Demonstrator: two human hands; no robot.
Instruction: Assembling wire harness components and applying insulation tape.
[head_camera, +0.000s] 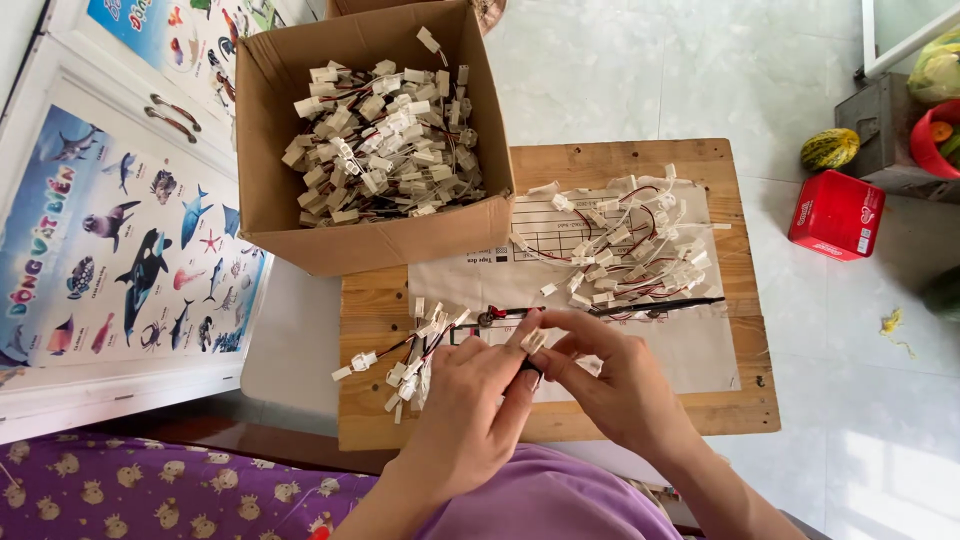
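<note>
Left hand: fingers pinch a white connector, lower centre.
Right hand: fingers grip the same connector.
Box: upper left, on counter.

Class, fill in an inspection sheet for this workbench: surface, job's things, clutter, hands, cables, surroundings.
Surface: small wooden table, partly covered by paper sheets.
Job's things: white connector pinched between both hands.
Clutter: cardboard box heaped with connectors; red-handled tool lying on the table.
Hands: left hand and right hand meet at the connector.
Cables: loose wired pile on the paper; smaller pile at left.
Surroundings: tiled floor, red tin, sea-animal poster.
</note>
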